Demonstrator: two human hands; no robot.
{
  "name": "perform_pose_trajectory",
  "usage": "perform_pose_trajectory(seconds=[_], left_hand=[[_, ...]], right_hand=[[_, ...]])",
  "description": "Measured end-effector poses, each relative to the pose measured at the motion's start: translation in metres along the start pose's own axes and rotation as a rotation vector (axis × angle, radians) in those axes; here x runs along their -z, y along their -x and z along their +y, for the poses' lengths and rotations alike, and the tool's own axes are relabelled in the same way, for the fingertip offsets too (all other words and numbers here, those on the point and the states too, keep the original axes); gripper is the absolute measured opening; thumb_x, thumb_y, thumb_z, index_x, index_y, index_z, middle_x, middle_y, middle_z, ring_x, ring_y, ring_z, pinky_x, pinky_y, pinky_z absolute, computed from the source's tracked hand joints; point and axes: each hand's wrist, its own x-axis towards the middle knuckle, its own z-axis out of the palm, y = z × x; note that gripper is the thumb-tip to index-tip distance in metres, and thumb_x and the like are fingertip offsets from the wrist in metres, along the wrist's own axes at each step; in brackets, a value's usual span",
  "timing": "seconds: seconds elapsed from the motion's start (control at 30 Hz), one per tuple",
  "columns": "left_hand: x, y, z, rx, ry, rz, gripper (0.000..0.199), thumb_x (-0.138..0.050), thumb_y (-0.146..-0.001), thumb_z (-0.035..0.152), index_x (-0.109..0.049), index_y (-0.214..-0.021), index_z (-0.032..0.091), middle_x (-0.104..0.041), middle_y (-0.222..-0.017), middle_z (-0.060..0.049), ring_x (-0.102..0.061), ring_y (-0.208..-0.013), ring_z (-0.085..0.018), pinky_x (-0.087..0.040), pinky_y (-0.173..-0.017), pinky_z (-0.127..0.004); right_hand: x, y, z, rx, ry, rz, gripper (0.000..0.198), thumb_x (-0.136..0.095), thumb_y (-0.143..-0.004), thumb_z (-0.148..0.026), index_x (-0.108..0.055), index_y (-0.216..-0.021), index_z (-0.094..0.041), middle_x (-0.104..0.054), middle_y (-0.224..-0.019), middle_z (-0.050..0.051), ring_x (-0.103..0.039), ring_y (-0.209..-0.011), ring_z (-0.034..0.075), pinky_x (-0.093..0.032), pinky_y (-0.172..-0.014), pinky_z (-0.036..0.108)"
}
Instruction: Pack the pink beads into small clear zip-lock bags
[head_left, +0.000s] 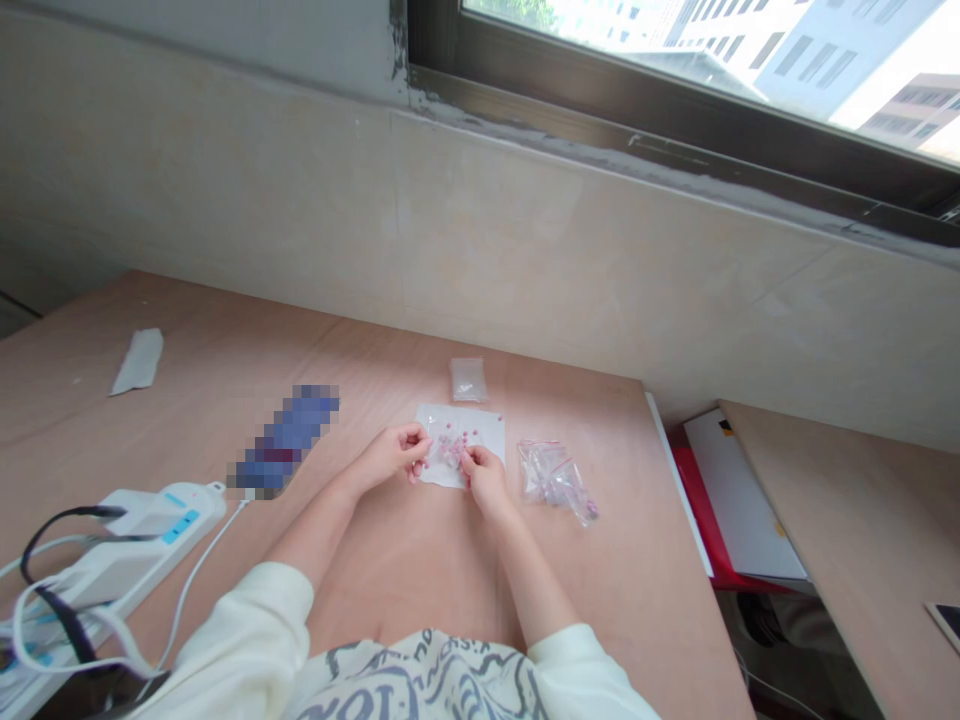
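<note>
A white paper sheet (491, 430) lies on the wooden table, with several small pink bits scattered on it. At its middle is a clear, pink-tinted cluster (451, 450), too small to name. My left hand (396, 452) is at the sheet's left edge, its thumb and fingers pinched together. My right hand (484, 475) reaches over the sheet's lower right part, fingers closed beside the cluster. What either pinch holds is too small to make out. To the right lies a clear zip bag (551, 475) with small pinkish contents.
Behind the sheet lies a small clear packet (469, 380). To the left are a blurred-out phone (289, 440) on a white cable, a power strip (142, 560) with plugs and cords, and a scrap of paper (139, 362). A wall and window stand behind the table.
</note>
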Motion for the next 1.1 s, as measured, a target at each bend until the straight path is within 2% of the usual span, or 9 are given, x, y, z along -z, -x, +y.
perform_pose_trajectory(seconds=[0.2, 0.27, 0.37, 0.47, 0.57, 0.73, 0.83, 0.93, 1.1], left_hand=[[0.006, -0.010, 0.007, 0.164, -0.015, -0.024, 0.050, -0.038, -0.066, 0.059, -0.052, -0.068, 0.011, -0.057, -0.060, -0.004, -0.048, -0.038, -0.009, -0.037, -0.030, -0.020], [0.004, -0.014, 0.007, 0.155, -0.053, 0.002, 0.045, -0.046, -0.063, 0.056, -0.051, -0.067, 0.011, -0.057, -0.063, -0.003, -0.046, -0.038, -0.008, -0.035, -0.030, -0.019], [0.000, -0.017, 0.005, 0.109, -0.082, 0.031, 0.035, -0.056, -0.060, 0.046, -0.050, -0.065, 0.012, -0.052, -0.052, 0.003, -0.042, -0.035, -0.006, -0.032, -0.030, -0.017], [-0.001, -0.018, 0.001, 0.080, -0.094, 0.051, 0.028, -0.057, -0.061, 0.040, -0.047, -0.061, 0.014, -0.043, -0.041, 0.007, -0.038, -0.031, -0.005, -0.029, -0.030, -0.016], [-0.001, -0.018, -0.003, 0.047, -0.089, 0.043, 0.027, -0.056, -0.062, 0.039, -0.044, -0.057, 0.015, -0.042, -0.039, 0.008, -0.037, -0.031, -0.005, -0.029, -0.031, -0.016], [0.000, -0.018, -0.008, 0.009, -0.071, 0.011, 0.026, -0.053, -0.065, 0.040, -0.047, -0.063, 0.014, -0.049, -0.049, 0.004, -0.045, -0.037, -0.007, -0.034, -0.033, -0.016], [-0.001, -0.018, -0.008, 0.020, -0.062, 0.015, 0.023, -0.055, -0.064, 0.036, -0.047, -0.065, 0.014, -0.051, -0.054, 0.002, -0.053, -0.047, -0.010, -0.038, -0.035, -0.017], [-0.003, -0.018, -0.007, 0.050, -0.073, 0.032, 0.022, -0.056, -0.063, 0.034, -0.046, -0.065, 0.014, -0.051, -0.055, 0.002, -0.054, -0.049, -0.012, -0.040, -0.036, -0.018], [-0.007, -0.017, 0.000, 0.113, -0.014, 0.041, 0.034, -0.052, -0.064, 0.045, -0.050, -0.074, 0.013, -0.057, -0.065, -0.003, -0.056, -0.055, -0.013, -0.040, -0.034, -0.017]], right_hand=[[0.000, 0.002, -0.002, -0.007, -0.044, -0.038, 0.020, -0.048, -0.059, -0.036, -0.042, -0.053, -0.018, -0.037, -0.043, -0.007, -0.031, -0.038, 0.006, -0.024, -0.036, 0.020], [0.001, 0.002, -0.003, -0.010, -0.056, -0.046, 0.019, -0.048, -0.059, -0.035, -0.042, -0.053, -0.018, -0.037, -0.044, -0.007, -0.031, -0.038, 0.006, -0.024, -0.036, 0.020], [0.001, 0.003, -0.004, -0.022, -0.077, -0.057, 0.018, -0.048, -0.059, -0.035, -0.043, -0.055, -0.018, -0.037, -0.043, -0.007, -0.031, -0.038, 0.007, -0.024, -0.035, 0.020], [0.001, 0.004, -0.006, -0.021, -0.081, -0.055, 0.019, -0.049, -0.059, -0.035, -0.043, -0.054, -0.018, -0.037, -0.043, -0.007, -0.032, -0.038, 0.007, -0.024, -0.035, 0.020], [0.002, 0.004, -0.007, -0.025, -0.075, -0.046, 0.018, -0.049, -0.059, -0.034, -0.044, -0.054, -0.018, -0.038, -0.044, -0.007, -0.032, -0.038, 0.006, -0.025, -0.036, 0.019], [0.003, 0.003, -0.006, -0.030, -0.086, -0.056, 0.018, -0.050, -0.058, -0.035, -0.044, -0.055, -0.018, -0.039, -0.045, -0.007, -0.033, -0.039, 0.006, -0.027, -0.038, 0.020], [0.003, 0.003, -0.004, -0.028, -0.103, -0.072, 0.020, -0.051, -0.058, -0.036, -0.043, -0.055, -0.018, -0.039, -0.045, -0.007, -0.033, -0.040, 0.007, -0.027, -0.038, 0.020], [0.003, 0.003, -0.004, -0.020, -0.108, -0.077, 0.020, -0.050, -0.058, -0.036, -0.043, -0.055, -0.018, -0.038, -0.045, -0.007, -0.033, -0.040, 0.007, -0.026, -0.037, 0.020], [0.004, 0.003, -0.004, -0.002, -0.096, -0.086, 0.020, -0.050, -0.059, -0.037, -0.044, -0.056, -0.018, -0.039, -0.044, -0.007, -0.032, -0.038, 0.007, -0.026, -0.037, 0.020]])
